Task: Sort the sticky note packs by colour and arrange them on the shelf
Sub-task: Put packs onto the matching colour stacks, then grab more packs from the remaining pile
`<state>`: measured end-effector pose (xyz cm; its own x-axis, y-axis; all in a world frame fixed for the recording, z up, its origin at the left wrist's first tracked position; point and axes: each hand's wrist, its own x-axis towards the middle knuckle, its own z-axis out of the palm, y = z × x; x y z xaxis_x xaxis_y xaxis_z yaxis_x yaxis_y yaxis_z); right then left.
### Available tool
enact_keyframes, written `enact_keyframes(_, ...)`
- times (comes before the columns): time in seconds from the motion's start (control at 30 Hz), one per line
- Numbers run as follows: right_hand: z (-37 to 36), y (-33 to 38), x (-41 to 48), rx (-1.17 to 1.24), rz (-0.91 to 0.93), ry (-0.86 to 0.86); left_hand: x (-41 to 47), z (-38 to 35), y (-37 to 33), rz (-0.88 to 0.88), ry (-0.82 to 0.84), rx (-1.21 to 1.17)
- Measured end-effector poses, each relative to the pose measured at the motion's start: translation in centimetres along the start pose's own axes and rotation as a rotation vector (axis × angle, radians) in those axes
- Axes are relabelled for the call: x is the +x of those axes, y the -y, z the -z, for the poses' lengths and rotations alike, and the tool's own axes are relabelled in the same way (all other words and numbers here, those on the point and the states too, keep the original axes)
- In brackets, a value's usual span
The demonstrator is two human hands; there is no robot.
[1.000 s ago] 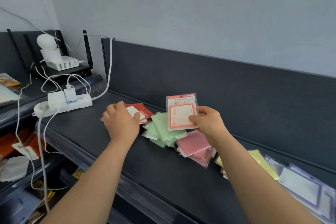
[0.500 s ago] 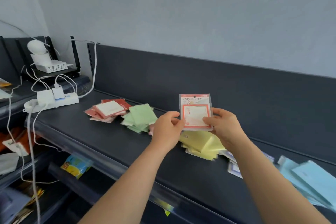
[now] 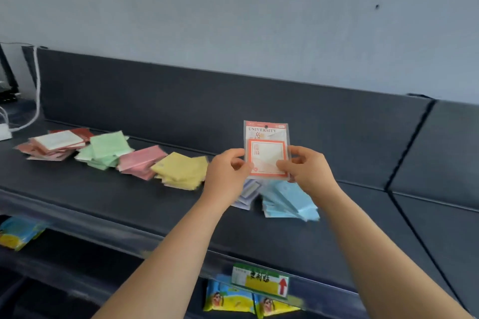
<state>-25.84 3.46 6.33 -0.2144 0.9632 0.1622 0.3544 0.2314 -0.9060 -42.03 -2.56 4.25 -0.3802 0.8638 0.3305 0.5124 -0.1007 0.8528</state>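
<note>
I hold one orange-bordered sticky note pack (image 3: pixel 267 147) upright above the dark shelf (image 3: pixel 108 197). My left hand (image 3: pixel 226 176) pinches its left edge and my right hand (image 3: pixel 304 169) pinches its right edge. Along the shelf lie colour piles: a red pile (image 3: pixel 53 144) at the far left, then a green pile (image 3: pixel 105 149), a pink pile (image 3: pixel 141 160) and a yellow pile (image 3: pixel 181 171). Under my hands sit a lilac pile (image 3: pixel 247 193), partly hidden, and a light blue pile (image 3: pixel 289 201).
The shelf's raised back panel (image 3: pixel 207 103) runs behind the piles. A white cable (image 3: pixel 37 90) hangs at the far left. A price label (image 3: pixel 260 281) sits on the shelf's front edge, with yellow and blue packets (image 3: pixel 233 298) on the lower shelf.
My left hand left the red pile and took the orange-bordered pack's left edge. My view swung right, bringing the yellow, lilac and blue piles into sight.
</note>
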Motion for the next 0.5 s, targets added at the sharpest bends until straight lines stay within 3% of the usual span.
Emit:
enact_keyframes(0.27,12.8,-7.0,-4.5,-0.114,-0.165,-0.226,-4.7,-11.8,-6.3,-0.049,0.218,-0.073)
enact_keyframes(0.5,15.5,-12.0,-6.9,-0.256,-0.316,-0.258,-7.7,-17.5,-5.7,-0.101,0.468,0.102)
